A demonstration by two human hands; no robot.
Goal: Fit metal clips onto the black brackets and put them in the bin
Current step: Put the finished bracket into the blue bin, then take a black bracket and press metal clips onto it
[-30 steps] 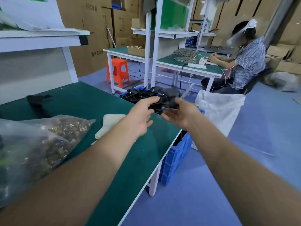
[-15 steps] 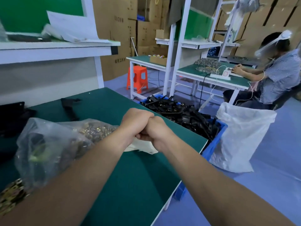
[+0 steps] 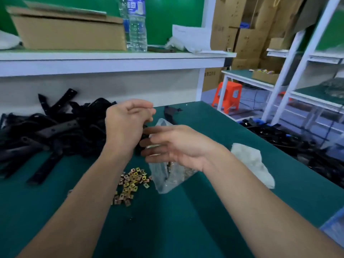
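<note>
1. While both bare arms reach out over the dark green matted bench top (image 3: 186,229), the left hand (image 3: 126,125) hangs with its fingers curled in toward the thumb; I cannot tell whether they pinch anything.
2. The right hand (image 3: 176,144) lies palm up, its fingers straight and loosely together, in front of the mouth of a crumpled clear plastic bag (image 3: 167,179).
3. A loose scatter of small square brass-coloured metal clips (image 3: 130,183) lies on the mat just beside the bag, under the left wrist.
4. A tangled heap of long flat black brackets (image 3: 52,131) fills the far left of the bench against the wall panel, and one lone black bracket (image 3: 171,111) lies apart near the far edge.
5. A crumpled white cloth (image 3: 255,164) rests near the right edge.
6. Off that edge stands the blue plastic bin (image 3: 334,225), with black brackets piled in it.
7. On the white shelf above sit a brown cardboard box (image 3: 68,32) and a clear plastic water bottle (image 3: 137,28).
8. Beyond stand an orange plastic stool (image 3: 228,94), white-framed workbenches (image 3: 279,71) and stacked brown cartons (image 3: 247,34).
</note>
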